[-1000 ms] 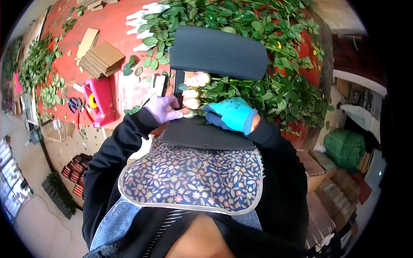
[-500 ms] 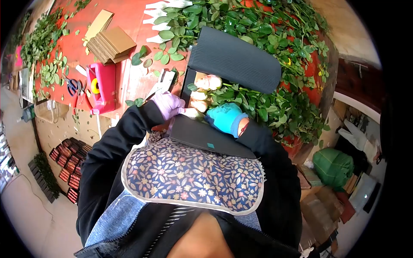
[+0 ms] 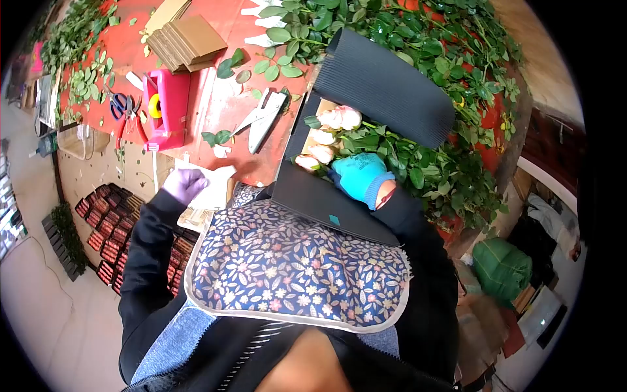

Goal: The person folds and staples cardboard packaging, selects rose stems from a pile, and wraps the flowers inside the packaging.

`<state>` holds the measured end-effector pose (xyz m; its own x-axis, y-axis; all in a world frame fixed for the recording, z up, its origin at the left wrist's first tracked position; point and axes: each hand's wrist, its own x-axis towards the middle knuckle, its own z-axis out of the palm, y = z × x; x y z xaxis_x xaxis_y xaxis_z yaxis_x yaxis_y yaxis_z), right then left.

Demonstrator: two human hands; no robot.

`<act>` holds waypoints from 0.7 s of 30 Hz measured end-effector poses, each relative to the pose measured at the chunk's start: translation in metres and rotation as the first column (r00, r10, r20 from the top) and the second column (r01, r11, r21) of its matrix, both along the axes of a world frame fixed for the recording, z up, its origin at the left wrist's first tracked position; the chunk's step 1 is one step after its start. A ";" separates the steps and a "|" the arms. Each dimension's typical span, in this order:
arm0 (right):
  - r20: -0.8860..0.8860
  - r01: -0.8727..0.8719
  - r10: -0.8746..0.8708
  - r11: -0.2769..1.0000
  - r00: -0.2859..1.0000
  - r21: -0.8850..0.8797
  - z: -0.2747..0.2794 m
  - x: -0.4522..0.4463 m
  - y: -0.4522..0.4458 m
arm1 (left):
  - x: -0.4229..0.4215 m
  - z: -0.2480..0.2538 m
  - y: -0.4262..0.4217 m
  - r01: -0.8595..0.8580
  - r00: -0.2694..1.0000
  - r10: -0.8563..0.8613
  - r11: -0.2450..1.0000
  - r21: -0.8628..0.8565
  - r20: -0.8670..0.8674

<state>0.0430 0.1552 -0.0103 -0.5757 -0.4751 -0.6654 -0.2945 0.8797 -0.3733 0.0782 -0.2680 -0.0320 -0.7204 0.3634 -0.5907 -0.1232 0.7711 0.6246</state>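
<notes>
Several pale pink roses point(image 3: 341, 118) lie with leafy stems between the flaps of a black ribbed wrap point(image 3: 385, 88), a strip of brown cardboard near the blooms. My right hand point(image 3: 359, 176), in a teal glove, is closed around the stems just below the lower blooms; its fingertips are partly hidden. My left hand point(image 3: 187, 185), in a thin purple glove, is held off to the left with its fingers curled together. Anything in that pinch is too small to make out. A white sheet point(image 3: 215, 189) is beside it. A stapler point(image 3: 264, 124) rests on the red table point(image 3: 261, 171).
A pink tape dispenser point(image 3: 168, 111), pruning shears point(image 3: 130, 117) and stacked cardboard pieces point(image 3: 189, 40) occupy the table's left side. Leafy rose stems point(image 3: 424, 52) cover its right side. Below left are dark trays with red contents point(image 3: 108, 228). A green bundle point(image 3: 501, 268) sits at right.
My left hand has left the roses and moved left and down, away from the wrap. My right hand stays at the stems. The view has shifted, so the table things appear farther right.
</notes>
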 end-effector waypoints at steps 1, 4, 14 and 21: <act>0.002 0.000 0.000 1.000 1.000 0.007 -0.001 0.000 0.000 | 0.022 -0.018 -0.025 -0.004 0.999 0.002 0.997 -0.078 -0.032; -0.036 -0.011 0.010 0.999 0.999 -0.031 -0.004 0.001 0.004 | 0.078 -0.062 -0.096 0.181 0.980 -0.194 0.787 -0.589 0.041; -0.220 0.106 -0.209 0.909 0.953 -0.404 0.002 0.004 0.018 | -0.074 0.002 0.135 0.247 0.944 -0.093 0.835 0.492 -0.316; -0.284 0.131 -0.202 0.959 0.937 -0.250 0.000 0.005 0.018 | -0.096 -0.004 0.205 0.470 0.870 -0.369 0.821 0.324 -0.327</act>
<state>0.0484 0.1733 -0.0100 -0.8169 -0.4708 -0.3333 -0.2816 0.8298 -0.4819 -0.0176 -0.0626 -0.0357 -0.5438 0.8215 -0.1712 0.3481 0.4065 0.8448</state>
